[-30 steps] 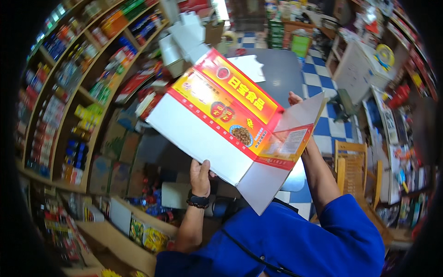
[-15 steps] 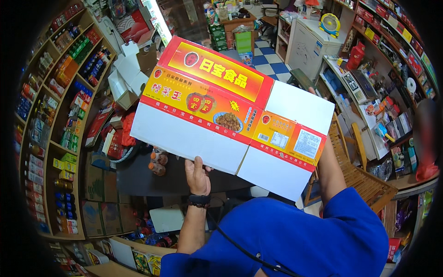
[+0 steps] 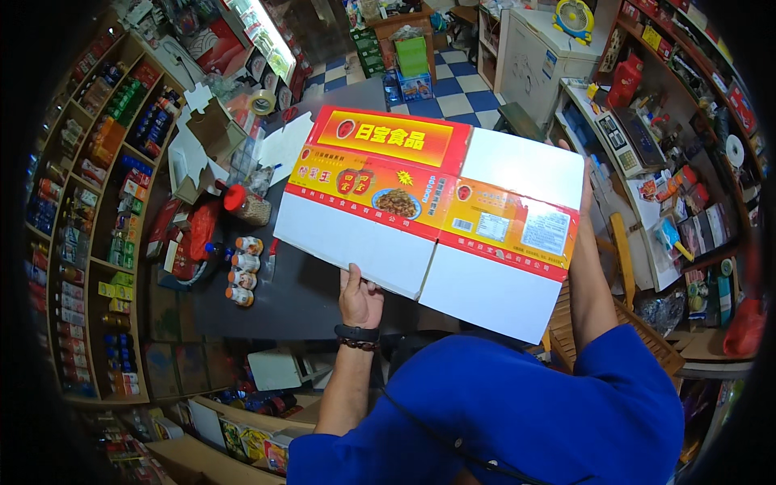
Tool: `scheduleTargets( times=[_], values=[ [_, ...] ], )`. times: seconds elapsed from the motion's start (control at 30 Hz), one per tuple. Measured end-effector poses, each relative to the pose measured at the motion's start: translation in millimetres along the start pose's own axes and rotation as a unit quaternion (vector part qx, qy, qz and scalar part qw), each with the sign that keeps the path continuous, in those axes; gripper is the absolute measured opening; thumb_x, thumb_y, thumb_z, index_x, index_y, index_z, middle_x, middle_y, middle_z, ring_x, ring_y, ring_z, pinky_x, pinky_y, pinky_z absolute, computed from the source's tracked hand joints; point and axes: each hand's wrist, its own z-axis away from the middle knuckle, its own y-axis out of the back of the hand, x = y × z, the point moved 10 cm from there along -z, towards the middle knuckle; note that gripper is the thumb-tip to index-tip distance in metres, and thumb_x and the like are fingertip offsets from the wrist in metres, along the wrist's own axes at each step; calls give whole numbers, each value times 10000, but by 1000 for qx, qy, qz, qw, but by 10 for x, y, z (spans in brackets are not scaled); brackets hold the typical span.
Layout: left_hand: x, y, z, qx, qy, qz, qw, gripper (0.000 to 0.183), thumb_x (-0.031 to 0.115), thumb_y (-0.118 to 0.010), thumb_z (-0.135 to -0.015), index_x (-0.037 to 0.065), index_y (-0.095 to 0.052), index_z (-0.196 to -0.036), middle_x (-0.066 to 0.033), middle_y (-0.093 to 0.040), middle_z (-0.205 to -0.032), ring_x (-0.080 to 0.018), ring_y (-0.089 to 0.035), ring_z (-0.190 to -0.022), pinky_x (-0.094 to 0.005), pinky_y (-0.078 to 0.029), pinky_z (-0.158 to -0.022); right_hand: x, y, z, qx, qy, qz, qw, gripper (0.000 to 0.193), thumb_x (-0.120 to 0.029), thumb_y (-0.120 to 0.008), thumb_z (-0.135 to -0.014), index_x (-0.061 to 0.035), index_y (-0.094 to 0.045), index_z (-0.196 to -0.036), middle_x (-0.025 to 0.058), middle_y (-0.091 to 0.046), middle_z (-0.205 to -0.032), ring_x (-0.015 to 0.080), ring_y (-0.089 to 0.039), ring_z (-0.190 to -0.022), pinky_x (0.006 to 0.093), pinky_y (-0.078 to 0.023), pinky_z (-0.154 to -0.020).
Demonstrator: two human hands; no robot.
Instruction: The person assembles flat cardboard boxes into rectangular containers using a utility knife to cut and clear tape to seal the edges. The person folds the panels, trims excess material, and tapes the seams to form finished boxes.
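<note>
Dark grey table, flat red-yellow-white cardboard carton held above it, left hand fingers pinched on lower edge, right hand along right edge, fingers mostly hidden, can't tell closure.

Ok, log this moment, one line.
Flattened printed carton: held over grey table; left hand: gripping lower edge; right hand: right edge, mostly hidden; small bottles: on table

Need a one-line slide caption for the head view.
Left hand and right hand hold a red, yellow and white carton over a dark table bearing a row of small bottles.
</note>
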Motion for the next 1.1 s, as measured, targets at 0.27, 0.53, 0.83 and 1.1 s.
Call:
scheduleTargets(
  times=[0.27,0.53,0.83,1.1],
  values=[
    [-576,369,-71,120,67,-24,990,343,267,-483,-1056,47,-511,-1319,-37,-629,-1085,-146,-582,-901,-333,-491,-860,-94,-676,-251,-103,-57,142,983,744,-184,-602,-900,-34,-236,-1530,174,-497,-1358,225,-585,-1166,360,-522,-953],
    [-958,431,-66,99,168,-53,979,393,207,-523,-1029,-7,-486,-1356,-143,-610,-1301,-294,-588,-1195,-469,-456,-1048,164,-1608,-55,-138,-53,227,963,940,-62,-575,-803,-89,-55,-1586,172,-231,-1570,271,-399,-1330,337,-365,-1049],
    [-1119,574,-174,-73,204,5,976,258,162,-552,-1015,16,-546,-1228,-91,-655,-1116,-212,-633,-1043,-394,-521,-950,216,-1865,-131,-194,-9,254,948,674,-19,-545,-827,-34,-349,-1472,93,-475,-1357,190,-474,-1254,292,-376,-1056],
    [-588,-236,-317,18,72,-97,992,458,81,-525,-998,79,-383,-1434,-114,-543,-1348,-255,-556,-1218,-457,-473,-1040,-49,-1304,-311,-154,5,162,975,588,-142,-596,-960,-65,-313,-1469,128,-559,-1215,181,-631,-1095,311,-592,-840]
  ],
)
